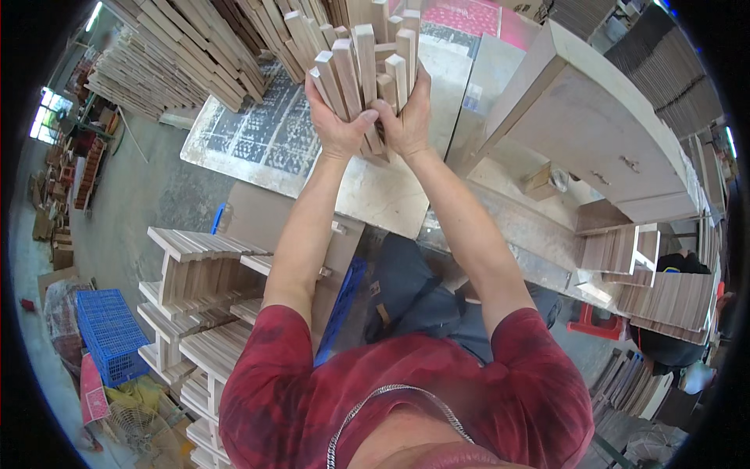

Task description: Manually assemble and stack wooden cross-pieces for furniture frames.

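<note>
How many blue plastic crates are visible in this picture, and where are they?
1: a blue plastic crate stands on the floor at lower left, beside the stacked wooden pieces. Other blue items near the arm are unclear.

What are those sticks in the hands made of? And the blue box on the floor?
The sticks look like bare, unfinished wood: pale tan, square-cut ends, no shine. Both the left hand and right hand clasp them. The blue crate seems plastic: bright even colour, moulded lattice.

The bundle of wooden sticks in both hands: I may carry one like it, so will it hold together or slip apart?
The bundle of wooden sticks looks stiff. Its ends already sit uneven, so loose pieces could probably slide out. Left hand and right hand both clamp it, suggesting some weight.
</note>
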Tool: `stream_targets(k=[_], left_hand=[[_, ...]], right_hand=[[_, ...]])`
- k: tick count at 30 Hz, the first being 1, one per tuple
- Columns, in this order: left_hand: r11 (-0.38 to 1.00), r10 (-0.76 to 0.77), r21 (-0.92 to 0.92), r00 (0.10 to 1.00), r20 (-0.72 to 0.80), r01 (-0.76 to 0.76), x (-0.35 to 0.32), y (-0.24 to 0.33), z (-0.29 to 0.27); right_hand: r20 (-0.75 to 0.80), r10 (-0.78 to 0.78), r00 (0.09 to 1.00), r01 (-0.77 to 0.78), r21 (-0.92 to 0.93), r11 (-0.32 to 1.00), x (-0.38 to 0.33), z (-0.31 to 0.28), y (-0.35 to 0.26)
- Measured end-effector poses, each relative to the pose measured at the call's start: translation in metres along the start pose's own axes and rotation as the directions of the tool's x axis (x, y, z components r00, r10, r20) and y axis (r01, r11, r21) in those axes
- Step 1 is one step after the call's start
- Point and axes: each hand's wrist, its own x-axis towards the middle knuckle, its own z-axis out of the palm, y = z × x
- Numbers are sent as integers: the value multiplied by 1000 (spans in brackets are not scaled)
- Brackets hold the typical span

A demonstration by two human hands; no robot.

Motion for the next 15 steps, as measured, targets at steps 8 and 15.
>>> stream_targets(k=[8, 15], left_hand=[[988, -45, 150, 999, -15, 47, -17, -6, 0], [965, -64, 255, 998, 17, 58, -10, -14, -15]], right_hand=[[39, -134, 990, 137, -90, 986, -6, -10, 7], [46, -146, 988, 151, -146, 978, -9, -12, 14]])
